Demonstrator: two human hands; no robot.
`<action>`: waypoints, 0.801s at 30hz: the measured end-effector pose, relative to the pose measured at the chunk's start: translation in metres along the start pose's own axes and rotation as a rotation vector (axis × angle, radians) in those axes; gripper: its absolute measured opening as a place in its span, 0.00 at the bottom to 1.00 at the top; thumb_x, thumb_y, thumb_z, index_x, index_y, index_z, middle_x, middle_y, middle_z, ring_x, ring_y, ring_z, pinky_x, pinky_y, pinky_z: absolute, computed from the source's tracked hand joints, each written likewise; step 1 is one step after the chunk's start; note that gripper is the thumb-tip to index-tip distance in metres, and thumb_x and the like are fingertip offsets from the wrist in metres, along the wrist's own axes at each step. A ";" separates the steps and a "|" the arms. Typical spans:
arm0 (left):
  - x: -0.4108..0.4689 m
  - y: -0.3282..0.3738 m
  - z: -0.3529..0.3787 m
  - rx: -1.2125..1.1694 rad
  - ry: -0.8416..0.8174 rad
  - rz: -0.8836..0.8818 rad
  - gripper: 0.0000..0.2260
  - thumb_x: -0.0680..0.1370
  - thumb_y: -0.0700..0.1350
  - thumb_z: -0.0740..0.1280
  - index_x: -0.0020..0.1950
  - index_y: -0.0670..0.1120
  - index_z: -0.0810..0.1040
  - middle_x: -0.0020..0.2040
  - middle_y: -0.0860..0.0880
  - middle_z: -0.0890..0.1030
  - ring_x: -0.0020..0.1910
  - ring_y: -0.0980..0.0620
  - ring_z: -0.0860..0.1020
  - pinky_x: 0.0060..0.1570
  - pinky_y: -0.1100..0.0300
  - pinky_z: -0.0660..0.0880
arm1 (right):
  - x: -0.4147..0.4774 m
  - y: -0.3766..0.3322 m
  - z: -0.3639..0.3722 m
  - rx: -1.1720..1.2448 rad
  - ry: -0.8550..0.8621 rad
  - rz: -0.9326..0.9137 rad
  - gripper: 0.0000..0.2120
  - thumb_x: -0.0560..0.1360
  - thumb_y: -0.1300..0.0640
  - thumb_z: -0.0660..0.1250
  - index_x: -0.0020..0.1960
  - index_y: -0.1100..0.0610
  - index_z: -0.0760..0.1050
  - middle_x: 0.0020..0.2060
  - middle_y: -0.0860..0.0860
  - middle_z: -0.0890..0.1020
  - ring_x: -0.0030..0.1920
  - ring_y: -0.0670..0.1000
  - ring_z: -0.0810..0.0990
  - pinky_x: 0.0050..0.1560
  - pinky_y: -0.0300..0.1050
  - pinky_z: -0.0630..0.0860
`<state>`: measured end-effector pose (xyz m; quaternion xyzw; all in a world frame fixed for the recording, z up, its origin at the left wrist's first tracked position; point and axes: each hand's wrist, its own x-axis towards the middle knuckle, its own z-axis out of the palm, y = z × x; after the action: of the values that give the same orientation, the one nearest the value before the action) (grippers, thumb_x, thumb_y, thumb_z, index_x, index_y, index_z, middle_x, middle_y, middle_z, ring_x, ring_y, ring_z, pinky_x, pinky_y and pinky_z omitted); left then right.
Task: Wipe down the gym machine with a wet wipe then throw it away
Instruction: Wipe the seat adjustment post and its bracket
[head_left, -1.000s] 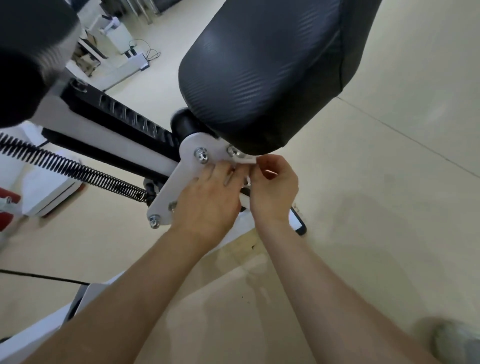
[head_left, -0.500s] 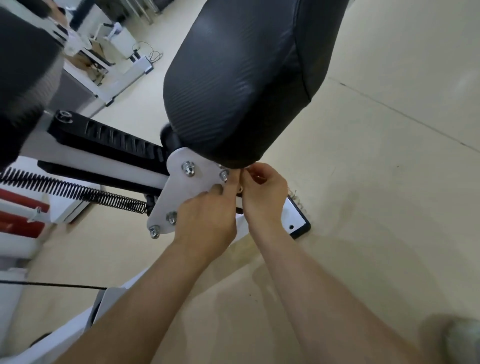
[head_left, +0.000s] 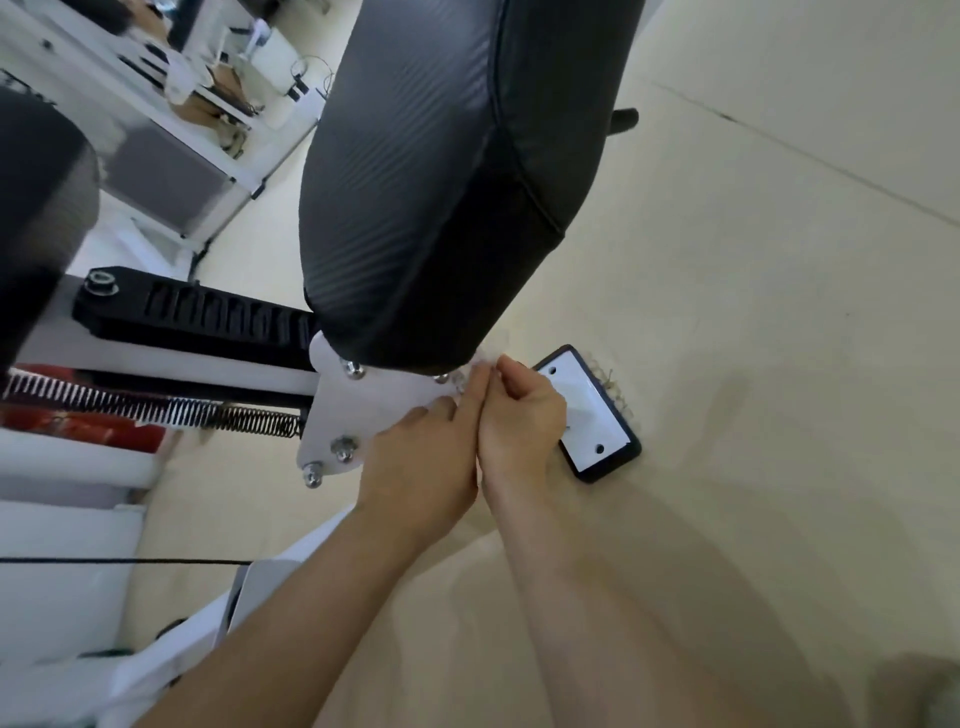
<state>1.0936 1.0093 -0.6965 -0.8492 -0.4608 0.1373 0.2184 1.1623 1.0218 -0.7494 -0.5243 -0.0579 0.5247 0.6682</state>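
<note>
Currently both hands are at the top-right corner of the white bracket plate (head_left: 363, 410) on the gym machine (head_left: 171, 361), directly under the black seat pad (head_left: 415, 182). Left hand (head_left: 421, 457) lies over the plate's right edge with its index finger stretched up toward the corner. I can't tell whether it's pinching anything. Right hand (head_left: 519, 421) is just right of the plate, touching the left hand, fingers curled in and tips meeting the left index. Wet wipe (head_left: 479, 361): I only see a small pale scrap at the fingertips, against the pad's lower edge above the plate's corner. The right hand looks to be pinching it; most of it is hidden. Left of the plate, a coil spring (head_left: 208, 413) ends at its left edge, with a black toothed rail (head_left: 208, 312) above it. Right of the plate, past the right hand, a white foot plate with a black rim (head_left: 592, 415) lies flat on the beige floor (head_left: 753, 364). Two bolts (head_left: 343, 448) sit at the plate's bottom-left corner.
</note>
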 end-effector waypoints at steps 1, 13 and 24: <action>0.000 0.003 0.002 0.039 -0.055 0.015 0.36 0.74 0.45 0.64 0.79 0.52 0.51 0.45 0.49 0.78 0.35 0.49 0.77 0.27 0.60 0.61 | -0.002 0.004 -0.002 0.012 -0.020 0.079 0.10 0.77 0.58 0.66 0.39 0.52 0.83 0.36 0.46 0.82 0.39 0.46 0.78 0.44 0.45 0.76; -0.034 -0.047 0.006 -0.217 -0.045 -0.061 0.28 0.70 0.36 0.69 0.71 0.45 0.72 0.50 0.45 0.81 0.49 0.43 0.78 0.33 0.54 0.76 | -0.031 0.008 0.020 0.423 -0.160 0.539 0.05 0.74 0.71 0.69 0.43 0.64 0.81 0.40 0.60 0.83 0.42 0.54 0.82 0.49 0.44 0.82; -0.050 -0.070 0.015 -0.286 0.160 -0.057 0.10 0.69 0.34 0.70 0.48 0.41 0.82 0.39 0.46 0.80 0.38 0.43 0.77 0.30 0.55 0.75 | -0.048 0.015 0.035 -0.068 -0.050 0.081 0.04 0.72 0.61 0.72 0.39 0.55 0.82 0.35 0.50 0.84 0.40 0.51 0.83 0.48 0.47 0.81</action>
<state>1.0101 1.0045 -0.6727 -0.8665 -0.4805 -0.0043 0.1350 1.1094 1.0063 -0.7224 -0.5352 -0.0710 0.5622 0.6265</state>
